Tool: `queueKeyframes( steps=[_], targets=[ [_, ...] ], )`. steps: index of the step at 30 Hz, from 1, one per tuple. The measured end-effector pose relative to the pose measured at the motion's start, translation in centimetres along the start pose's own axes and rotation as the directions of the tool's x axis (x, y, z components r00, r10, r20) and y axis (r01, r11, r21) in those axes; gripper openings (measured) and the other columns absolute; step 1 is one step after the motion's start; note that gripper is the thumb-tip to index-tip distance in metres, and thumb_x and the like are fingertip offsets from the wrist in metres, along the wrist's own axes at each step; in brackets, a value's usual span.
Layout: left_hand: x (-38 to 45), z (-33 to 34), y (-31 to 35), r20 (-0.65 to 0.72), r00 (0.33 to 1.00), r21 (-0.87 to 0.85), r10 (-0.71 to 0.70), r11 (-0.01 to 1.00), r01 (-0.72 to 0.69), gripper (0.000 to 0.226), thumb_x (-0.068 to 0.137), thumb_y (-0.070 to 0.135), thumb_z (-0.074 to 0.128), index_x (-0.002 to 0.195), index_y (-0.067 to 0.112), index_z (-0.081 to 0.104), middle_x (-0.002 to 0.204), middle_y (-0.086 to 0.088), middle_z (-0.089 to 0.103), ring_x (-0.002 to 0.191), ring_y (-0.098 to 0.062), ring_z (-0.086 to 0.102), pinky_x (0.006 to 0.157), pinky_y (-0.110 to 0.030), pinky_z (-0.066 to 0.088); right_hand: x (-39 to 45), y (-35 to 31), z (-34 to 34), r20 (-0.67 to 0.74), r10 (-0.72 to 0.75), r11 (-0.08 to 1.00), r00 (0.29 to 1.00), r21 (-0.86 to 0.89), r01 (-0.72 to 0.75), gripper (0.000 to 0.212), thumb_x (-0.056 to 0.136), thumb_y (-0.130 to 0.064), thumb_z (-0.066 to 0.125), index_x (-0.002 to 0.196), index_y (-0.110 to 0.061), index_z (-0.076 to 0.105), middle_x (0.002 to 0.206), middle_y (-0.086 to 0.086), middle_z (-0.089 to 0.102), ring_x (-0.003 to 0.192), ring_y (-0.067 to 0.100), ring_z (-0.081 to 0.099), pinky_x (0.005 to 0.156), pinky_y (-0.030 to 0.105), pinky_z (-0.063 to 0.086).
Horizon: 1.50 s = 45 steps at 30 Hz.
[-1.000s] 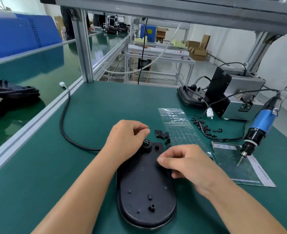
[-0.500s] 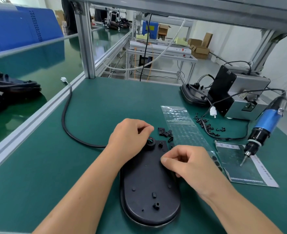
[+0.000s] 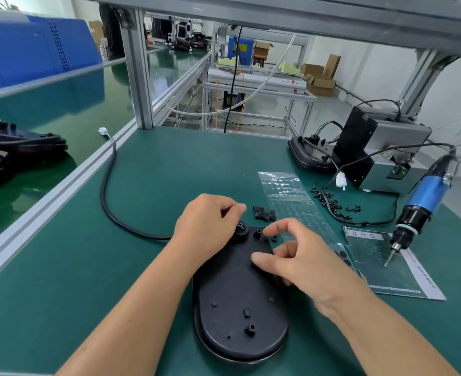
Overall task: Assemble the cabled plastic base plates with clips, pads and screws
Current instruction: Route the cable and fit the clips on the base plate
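2 hands [image 3: 210, 218] [image 3: 302, 256], 1 base plate [image 3: 240, 302] at centre, 1 electric screwdriver [image 3: 419, 210], 2 pad sheets [image 3: 291, 202] [image 3: 384, 264], 1 scatter of screws [image 3: 332, 202]
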<state>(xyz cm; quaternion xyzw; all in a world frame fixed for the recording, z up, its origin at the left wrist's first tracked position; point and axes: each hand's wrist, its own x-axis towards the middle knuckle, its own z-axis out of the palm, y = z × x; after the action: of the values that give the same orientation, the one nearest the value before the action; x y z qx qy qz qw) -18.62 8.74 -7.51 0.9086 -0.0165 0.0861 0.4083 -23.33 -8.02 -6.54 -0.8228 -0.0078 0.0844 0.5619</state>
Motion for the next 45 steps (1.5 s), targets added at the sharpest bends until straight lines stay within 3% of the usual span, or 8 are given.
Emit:
queueKeyframes(
  steps=[4,10,19,26,31,35,39,45],
  targets=[
    [0.2,-1.2,0.0,-0.117,0.993,-0.123,-0.031,0.992,0.016,0.013,0.084,0.034,0.066,0.09,0.027,0.075,0.079,0.018,0.071,0.078,0.005,0.063,0.075,-0.015,0.049,0.2,0.1,-0.1,-0.005,0.03,0.998,1.0,0.051,-0.03,0.031,0.079,-0.005,0.072,0.093,-0.029,0.059,0.058,-0.004,0.051,0.047,0.009,0.047,0.055,0.027,0.041],
    [2.7,-8.4,-6.2,-0.394,0.819,0.346,-0.416,0.759,0.552,0.049,0.084,0.037,0.066,0.122,0.007,0.057,0.126,-0.023,0.052,0.12,-0.038,0.045,0.094,-0.043,0.041,0.0,0.6,-0.6,0.011,0.114,0.983,0.993,0.142,-0.115,0.022,0.082,-0.006,0.07,0.095,-0.023,0.062,0.066,0.0,0.056,0.051,0.011,0.05,0.055,0.024,0.043],
    [2.2,-12.6,-7.9,-0.305,0.707,-0.27,-0.638,0.77,0.578,0.022,0.079,0.008,0.062,0.066,0.004,0.044,0.059,-0.012,0.047,0.043,-0.022,0.044,0.044,-0.019,0.033,-0.6,0.9,-0.4,-0.055,-0.001,0.999,0.998,-0.036,-0.001,0.018,0.081,-0.015,0.072,0.092,-0.024,0.061,0.059,-0.006,0.058,0.053,0.006,0.056,0.062,0.027,0.051],
    [-3.1,-15.7,1.9,-0.254,0.965,-0.317,-0.064,0.948,-0.021,0.012,0.084,0.029,0.068,0.083,0.018,0.07,0.056,0.001,0.067,0.036,-0.004,0.041,0.036,-0.011,0.035,-0.8,-1.0,0.4,-0.28,-0.308,0.951,0.909,-0.094,0.293,0.01,0.089,-0.028,0.062,0.092,-0.036,0.068,0.081,-0.023,0.068,0.067,-0.002,0.06,0.063,0.012,0.044],
    [-7.7,-9.7,6.2,-0.029,0.95,0.18,0.312,0.936,-0.302,0.017,0.078,0.041,0.069,0.082,0.025,0.071,0.062,0.009,0.063,0.05,-0.002,0.048,0.051,-0.011,0.037,0.2,-6.9,-0.7,-0.107,-0.127,0.923,0.986,0.353,0.157,0.051,0.075,-0.069,0.048,0.097,-0.026,0.063,0.088,-0.007,0.076,0.051,0.007,0.05,0.042,0.018,0.038],
    [-9.6,-6.0,5.7,0.114,0.931,0.269,0.348,0.891,-0.366,0.032,0.086,0.048,0.058,0.083,0.016,0.061,0.068,0.003,0.059,0.068,-0.012,0.051,0.065,-0.023,0.041,0.3,-7.9,-0.4,-0.124,-0.176,0.942,0.977,0.266,0.203,0.039,0.092,-0.027,0.062,0.126,-0.01,0.057,0.063,-0.007,0.07,0.047,0.008,0.039,0.039,0.015,0.031],
    [-7.4,-7.5,5.2,-0.247,0.859,0.285,0.449,0.881,-0.378,0.028,0.087,0.03,0.049,0.109,0.028,0.067,0.092,0.005,0.067,0.084,-0.016,0.06,0.078,-0.03,0.046,-0.9,-5.8,-0.6,-0.131,-0.329,0.942,0.935,0.017,0.334,0.05,0.091,-0.009,0.059,0.139,-0.018,0.047,0.076,-0.004,0.074,0.045,0.003,0.036,0.047,0.011,0.033],
    [-0.4,-7.7,3.6,0.206,0.852,0.772,0.481,0.456,-0.443,0.057,0.087,0.047,0.059,0.139,0.047,0.036,0.161,-0.001,0.002,0.147,-0.029,-0.013,0.114,-0.05,-0.006,-2.7,-2.7,-0.8,0.016,-0.424,0.858,0.905,-0.314,0.407,0.042,0.088,-0.009,0.06,0.107,-0.046,0.062,0.069,-0.009,0.07,0.044,0.003,0.042,0.049,0.011,0.033]
  ],
)
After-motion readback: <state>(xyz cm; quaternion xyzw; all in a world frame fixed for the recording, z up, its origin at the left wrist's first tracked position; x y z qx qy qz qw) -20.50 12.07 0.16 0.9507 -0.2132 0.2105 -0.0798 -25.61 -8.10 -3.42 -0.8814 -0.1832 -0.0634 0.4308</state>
